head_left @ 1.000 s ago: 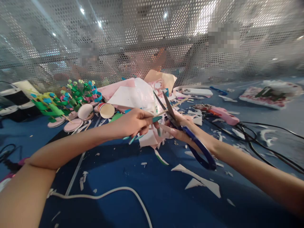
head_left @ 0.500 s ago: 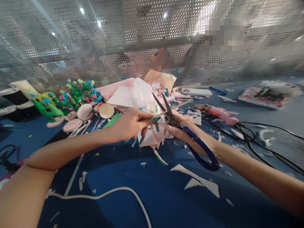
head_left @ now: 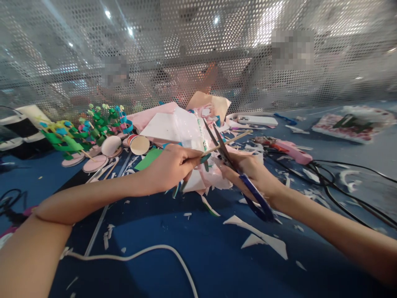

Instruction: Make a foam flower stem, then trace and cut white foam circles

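Note:
My left hand (head_left: 178,167) pinches a thin wooden stick (head_left: 238,137) that slants up to the right. In my right hand (head_left: 248,174) is a pair of scissors (head_left: 259,205) with dark blue handles. The parted blades point up and to the left, and the stick crosses them. Whether the blades press on the stick, I cannot tell. Behind both hands lies a pile of pink and white paper scraps and clear plastic (head_left: 189,126). A green paper piece (head_left: 149,159) sits just beyond my left wrist.
Small paper plants (head_left: 102,120) on round bases stand at the left, near a paper cup (head_left: 139,145). At the right lie a pink glue gun (head_left: 294,151) with black cords and a phone (head_left: 257,120). A white cable (head_left: 149,248) crosses the front. Perforated metal (head_left: 186,49) rises behind.
The stick now reaches farther right past the scissors than one second ago. The scissors' handles have swung slightly, and my left fingers have shifted along with the stick.

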`<state>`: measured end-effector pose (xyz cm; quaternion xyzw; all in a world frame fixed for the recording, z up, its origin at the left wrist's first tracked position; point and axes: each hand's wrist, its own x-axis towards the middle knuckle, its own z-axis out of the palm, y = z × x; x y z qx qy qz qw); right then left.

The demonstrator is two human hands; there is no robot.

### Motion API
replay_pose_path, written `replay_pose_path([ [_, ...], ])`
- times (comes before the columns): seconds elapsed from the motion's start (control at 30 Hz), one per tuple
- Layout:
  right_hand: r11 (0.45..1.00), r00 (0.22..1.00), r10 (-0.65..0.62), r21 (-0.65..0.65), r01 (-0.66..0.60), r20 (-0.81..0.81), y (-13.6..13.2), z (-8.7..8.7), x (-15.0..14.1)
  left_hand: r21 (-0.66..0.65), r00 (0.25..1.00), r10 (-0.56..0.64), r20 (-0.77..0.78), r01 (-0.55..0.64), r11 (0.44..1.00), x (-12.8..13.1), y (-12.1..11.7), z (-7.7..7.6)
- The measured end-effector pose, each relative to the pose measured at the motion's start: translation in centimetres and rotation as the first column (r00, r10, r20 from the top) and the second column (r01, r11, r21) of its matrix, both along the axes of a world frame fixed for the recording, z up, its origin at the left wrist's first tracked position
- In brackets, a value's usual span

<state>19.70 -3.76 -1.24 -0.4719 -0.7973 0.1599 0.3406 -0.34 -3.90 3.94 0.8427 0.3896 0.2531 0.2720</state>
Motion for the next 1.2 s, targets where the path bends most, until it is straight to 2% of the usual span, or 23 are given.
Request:
replay_pose_path([
  [0.23, 0.999, 0.991, -0.027, 0.02, 0.025, 0.128, -0.5, 1.0, -0.1, 0.059, 0.999, -0.021, -0.048, 0.024, 0.998, -0.1, 0.3, -0.1],
  [0.5, 0.994, 0.987, -0.063, 0.103, 0.048, 0.15, -0.3, 0.8, -0.2, 0.042, 1.0, -0.014, -0.001, 0.014, 0.999, 0.1, 0.1, -0.7],
  [0.83, 0.999, 0.997, 0.001, 0.039, -0.004, 0.074, -0.2, 0.8, 0.1, -0.096, 0.994, -0.057, 0.094, 0.066, 0.993, -0.1, 0.6, -0.9],
  [1.03, 1.0, 0.997, 0.009, -0.019, -0.008, 0.073, 0.0, 0.7, 0.4, -0.132, 0.991, -0.069, 0.114, 0.084, 0.988, -0.1, 1.2, -1.0],
  [1.2, 1.0, 0.997, 0.025, 0.002, -0.026, 0.076, 0.1, 0.8, 0.6, -0.174, 0.989, -0.085, 0.122, 0.106, 0.979, -0.1, 1.5, -0.9],
])
